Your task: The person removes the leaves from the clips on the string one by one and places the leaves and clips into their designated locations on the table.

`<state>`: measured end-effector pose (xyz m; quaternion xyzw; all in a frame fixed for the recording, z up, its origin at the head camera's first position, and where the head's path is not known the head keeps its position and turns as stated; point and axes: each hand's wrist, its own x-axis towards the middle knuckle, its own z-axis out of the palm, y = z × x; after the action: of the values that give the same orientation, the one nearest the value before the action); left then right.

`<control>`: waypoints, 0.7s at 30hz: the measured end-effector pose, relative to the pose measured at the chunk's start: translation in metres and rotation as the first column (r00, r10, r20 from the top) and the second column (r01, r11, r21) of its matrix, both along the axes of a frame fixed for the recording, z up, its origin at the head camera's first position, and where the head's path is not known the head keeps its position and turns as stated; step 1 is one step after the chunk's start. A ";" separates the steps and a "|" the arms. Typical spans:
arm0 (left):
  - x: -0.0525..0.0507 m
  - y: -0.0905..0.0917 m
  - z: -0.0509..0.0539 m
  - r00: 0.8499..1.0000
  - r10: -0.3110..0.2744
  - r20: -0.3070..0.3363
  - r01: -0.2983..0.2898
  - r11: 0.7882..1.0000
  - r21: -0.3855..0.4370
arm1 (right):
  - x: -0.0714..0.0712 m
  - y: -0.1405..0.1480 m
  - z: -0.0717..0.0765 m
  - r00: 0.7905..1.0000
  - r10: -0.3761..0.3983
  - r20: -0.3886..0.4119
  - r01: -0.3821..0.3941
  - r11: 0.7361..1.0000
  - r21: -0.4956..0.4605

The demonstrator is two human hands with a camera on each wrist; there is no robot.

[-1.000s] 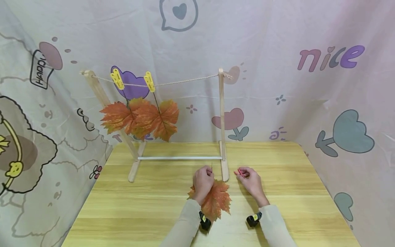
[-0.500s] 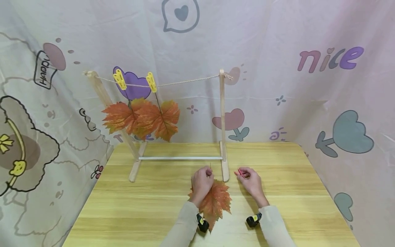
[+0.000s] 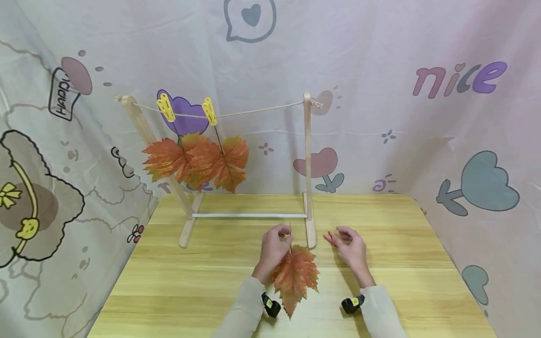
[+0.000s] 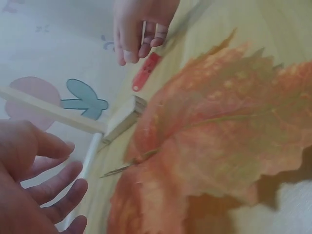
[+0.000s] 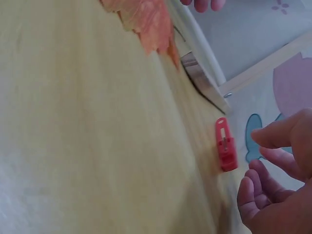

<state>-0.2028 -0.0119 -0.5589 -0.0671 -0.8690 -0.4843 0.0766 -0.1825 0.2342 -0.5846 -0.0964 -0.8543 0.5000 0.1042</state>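
An orange-red artificial maple leaf (image 3: pixel 294 277) lies on the table, its thin stem pointing toward the rack. Beside the stem is my left hand (image 3: pixel 274 244); in the left wrist view its fingers (image 4: pixel 63 187) are loosely spread, apart from the stem. A red plastic clothespin (image 5: pixel 225 146) rests on the table right of the rack's foot. My right hand (image 3: pixel 351 246) hovers beside it, thumb and fingers parted with nothing between them. Two similar leaves (image 3: pixel 169 159) hang overlapping by their stems from yellow clothespins (image 3: pixel 209 111).
A wooden rack (image 3: pixel 308 159) stands at the back of the table (image 3: pixel 203 291), with a rope (image 3: pixel 258 111) strung between its posts and a white rod (image 3: pixel 249 215) low down. A printed cloth (image 3: pixel 363 47) hangs behind. Each wrist wears a small black camera (image 3: pixel 352 304).
My left hand has loosened from the leaf's stem and shifted slightly left. My right fingers have opened away from the red clothespin. The view has moved a little.
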 end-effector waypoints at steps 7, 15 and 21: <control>0.004 -0.015 0.016 1.000 -0.025 0.008 0.023 0.992 0.124 | 0.004 -0.001 0.017 0.997 0.048 -0.055 -0.050 0.998 -0.044; 0.012 -0.028 0.031 0.999 -0.045 -0.011 0.046 0.977 0.207 | 0.006 -0.013 0.041 0.985 0.090 -0.146 -0.102 0.992 -0.073; 0.021 -0.036 0.040 1.000 -0.026 -0.017 0.030 0.960 0.279 | 0.010 -0.026 0.061 0.974 0.116 -0.196 -0.138 0.985 -0.102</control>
<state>-0.1821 -0.0479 -0.5191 -0.0711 -0.7903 -0.6027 0.0841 -0.1724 0.2079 -0.5235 0.0005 -0.8147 0.5610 0.1470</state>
